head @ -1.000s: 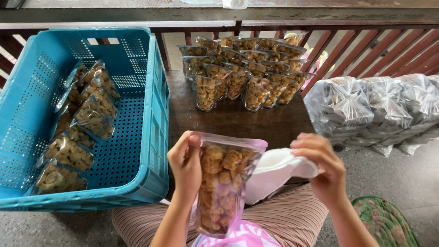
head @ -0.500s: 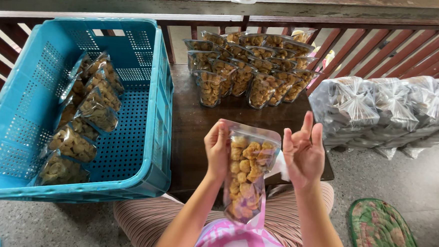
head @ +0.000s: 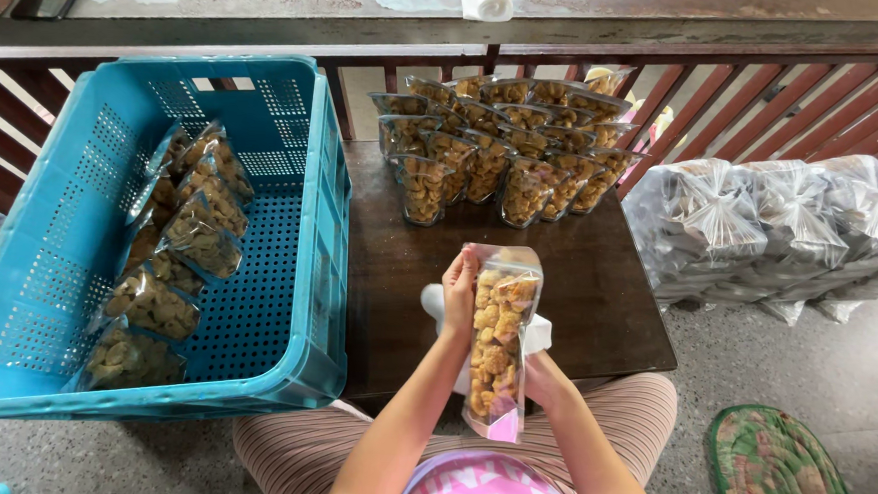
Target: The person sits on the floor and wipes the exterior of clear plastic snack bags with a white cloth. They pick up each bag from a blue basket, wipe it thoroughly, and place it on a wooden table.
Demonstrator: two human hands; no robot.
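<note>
Biggest item was the blue perforated crate (head: 288, 269) on the left, w/ several filled snack bags (head: 173, 263) laid flat along its left side, prob. stacked that way so they don't tip. Right of it stood the dark wooden table (head: 597, 285), pushed against the red slatted railing (head: 747, 93); at its far edge a tight cluster of open-topped bags (head: 504, 150) stood upright, leaning on each other, so contents stayed in. Further right, on the floor, a pile of knotted clear sacks (head: 781, 225) sat apart from the work area. A green patterned mat (head: 778, 475) lay at bottom right. Over the person's lap, just at the table's near edge, a clear snack bag (head: 499, 340) was held upright, mouth up. Left hand (head: 456, 303) was closed round the bag's upper side edge; right hand (head: 542, 378) was mostly hidden behind the lower part, apparently supporting it, grip can't be told for sure. A white cloth (head: 540, 332) showed just behind the bag.
</note>
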